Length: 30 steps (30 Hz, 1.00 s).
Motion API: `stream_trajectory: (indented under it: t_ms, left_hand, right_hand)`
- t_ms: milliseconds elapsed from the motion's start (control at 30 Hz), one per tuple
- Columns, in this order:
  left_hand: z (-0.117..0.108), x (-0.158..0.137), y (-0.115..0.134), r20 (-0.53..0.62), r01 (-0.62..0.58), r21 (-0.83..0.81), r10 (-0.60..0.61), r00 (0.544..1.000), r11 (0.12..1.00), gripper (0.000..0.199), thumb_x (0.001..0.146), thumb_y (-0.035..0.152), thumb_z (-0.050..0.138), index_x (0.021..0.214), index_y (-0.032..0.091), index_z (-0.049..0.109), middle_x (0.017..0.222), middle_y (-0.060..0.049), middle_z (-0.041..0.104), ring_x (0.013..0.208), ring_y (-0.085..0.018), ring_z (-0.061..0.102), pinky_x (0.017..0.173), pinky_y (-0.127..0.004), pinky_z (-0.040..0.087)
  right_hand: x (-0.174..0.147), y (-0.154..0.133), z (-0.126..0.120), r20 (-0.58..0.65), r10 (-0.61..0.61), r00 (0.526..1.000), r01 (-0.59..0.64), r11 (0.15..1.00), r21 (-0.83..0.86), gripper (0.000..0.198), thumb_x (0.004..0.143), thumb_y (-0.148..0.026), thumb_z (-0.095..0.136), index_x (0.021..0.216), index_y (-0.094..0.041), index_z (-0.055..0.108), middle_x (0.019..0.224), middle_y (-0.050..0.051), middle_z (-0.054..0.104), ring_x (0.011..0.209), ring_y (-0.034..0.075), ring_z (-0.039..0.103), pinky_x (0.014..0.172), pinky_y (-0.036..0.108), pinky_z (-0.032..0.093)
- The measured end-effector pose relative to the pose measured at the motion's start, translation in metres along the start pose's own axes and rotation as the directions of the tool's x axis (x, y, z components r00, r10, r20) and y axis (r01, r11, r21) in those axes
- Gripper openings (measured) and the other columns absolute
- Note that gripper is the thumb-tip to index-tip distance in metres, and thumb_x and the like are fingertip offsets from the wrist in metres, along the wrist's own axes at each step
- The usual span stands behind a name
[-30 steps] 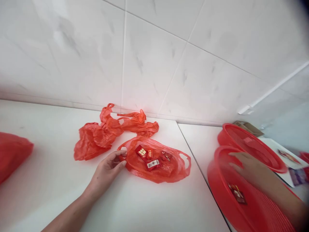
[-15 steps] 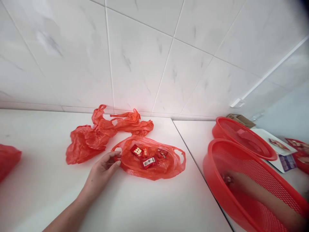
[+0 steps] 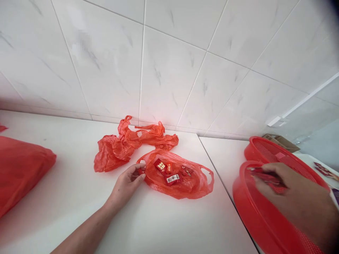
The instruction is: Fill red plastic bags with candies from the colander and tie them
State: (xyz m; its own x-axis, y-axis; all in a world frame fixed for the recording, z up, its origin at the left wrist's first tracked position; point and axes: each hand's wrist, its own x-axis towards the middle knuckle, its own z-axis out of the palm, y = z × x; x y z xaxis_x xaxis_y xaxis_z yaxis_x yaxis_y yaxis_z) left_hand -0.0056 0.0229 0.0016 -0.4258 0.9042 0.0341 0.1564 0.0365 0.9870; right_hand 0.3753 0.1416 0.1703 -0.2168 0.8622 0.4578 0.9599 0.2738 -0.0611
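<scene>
Our left hand (image 3: 127, 185) pinches the nine-o'clock edge of an open red plastic bag (image 3: 186, 185), likely steadying it. At three o'clock, our right hand (image 3: 298, 197) clamps small dark-red packets (image 3: 270, 180).

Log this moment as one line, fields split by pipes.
left hand: pinching open red bag at one end | right hand: holding blurred red packaging over front red basket | in bag: small red packets

Marbled wall tiles (image 3: 172, 88), brown cardboard box (image 3: 287, 144)
</scene>
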Motion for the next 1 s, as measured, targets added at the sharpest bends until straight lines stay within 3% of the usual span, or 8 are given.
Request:
stream_trajectory:
  t_ms: [167,333,500,600,700,833,900,1000]
  left_hand:
    - [0.001,-0.002,0.003,-0.029,-0.008,0.018,0.009,1.0,1.0,0.042,0.077,0.044,0.061,0.111,0.02,0.061,0.106,-0.007,0.066,0.093,-0.023,0.064,0.085,-0.039,0.052]
    - [0.001,-0.003,0.002,-0.042,-0.032,-0.001,0.032,0.999,0.999,0.037,0.078,0.041,0.06,0.109,0.02,0.062,0.104,-0.006,0.066,0.089,-0.02,0.063,0.082,-0.037,0.051]
    - [0.002,-0.001,-0.006,-0.027,-0.04,-0.004,0.04,0.999,0.999,0.035,0.079,0.036,0.058,0.11,0.021,0.061,0.101,-0.006,0.066,0.089,-0.019,0.062,0.083,-0.036,0.05]
    - [0.003,0.0,-0.008,-0.044,-0.038,-0.009,0.037,0.998,0.999,0.035,0.079,0.036,0.057,0.11,0.021,0.062,0.104,-0.006,0.066,0.087,-0.019,0.062,0.082,-0.036,0.051]
    - [0.003,0.005,-0.004,-0.087,-0.039,-0.006,0.039,0.996,0.999,0.033,0.079,0.037,0.058,0.106,0.02,0.063,0.108,-0.007,0.066,0.09,-0.02,0.062,0.081,-0.035,0.05]
    - [-0.009,0.022,0.021,-0.172,-0.066,-0.003,0.064,0.983,0.998,0.03,0.078,0.04,0.058,0.098,0.019,0.065,0.093,-0.005,0.067,0.081,-0.019,0.061,0.075,-0.032,0.049]
    - [-0.021,0.032,0.05,-0.224,-0.117,-0.041,0.105,0.969,0.992,0.03,0.078,0.04,0.058,0.099,0.019,0.064,0.087,-0.004,0.066,0.078,-0.018,0.06,0.072,-0.031,0.049]
    - [-0.041,0.041,0.108,-0.361,-0.306,-0.107,0.25,0.898,0.946,0.033,0.078,0.038,0.062,0.106,0.021,0.06,0.085,-0.002,0.062,0.075,-0.015,0.059,0.069,-0.028,0.048]
  right_hand:
    - [-0.021,-0.094,0.022,0.099,-0.264,0.959,0.223,0.925,0.307,0.011,0.073,-0.033,0.056,0.083,-0.027,0.055,0.077,-0.003,0.065,0.063,0.016,0.061,0.054,0.025,0.046]
    - [-0.016,-0.129,0.06,0.295,-0.396,0.87,0.258,0.874,0.413,0.029,0.077,-0.028,0.057,0.105,-0.028,0.052,0.102,-0.002,0.063,0.082,0.018,0.063,0.066,0.029,0.049]
    - [-0.034,-0.095,0.091,0.158,-0.099,0.982,0.011,0.878,0.479,0.049,0.082,-0.049,0.053,0.126,-0.027,0.044,0.129,0.007,0.048,0.111,0.025,0.054,0.081,0.036,0.051]
    - [-0.051,-0.071,0.117,0.104,0.15,0.983,-0.182,0.85,0.495,0.079,0.074,-0.06,0.056,0.139,-0.021,0.032,0.135,0.015,0.041,0.112,0.032,0.053,0.076,0.04,0.052]
    - [-0.059,-0.064,0.137,0.248,0.205,0.947,-0.316,0.736,0.598,0.083,0.068,-0.063,0.06,0.134,-0.016,0.039,0.132,0.017,0.045,0.107,0.032,0.056,0.075,0.039,0.053]
    - [-0.042,-0.074,0.133,0.404,0.135,0.905,-0.401,0.586,0.704,0.046,0.072,-0.058,0.061,0.095,-0.018,0.061,0.095,0.008,0.064,0.09,0.026,0.061,0.074,0.033,0.051]
    - [-0.023,-0.079,0.12,0.403,0.11,0.908,-0.41,0.42,0.809,0.039,0.075,-0.056,0.062,0.089,-0.02,0.063,0.088,0.004,0.066,0.087,0.023,0.062,0.074,0.03,0.051]
    - [0.013,-0.087,0.096,0.263,0.192,0.945,-0.277,0.052,0.959,0.034,0.073,-0.05,0.07,0.09,-0.021,0.064,0.093,0.002,0.067,0.09,0.019,0.061,0.079,0.027,0.051]
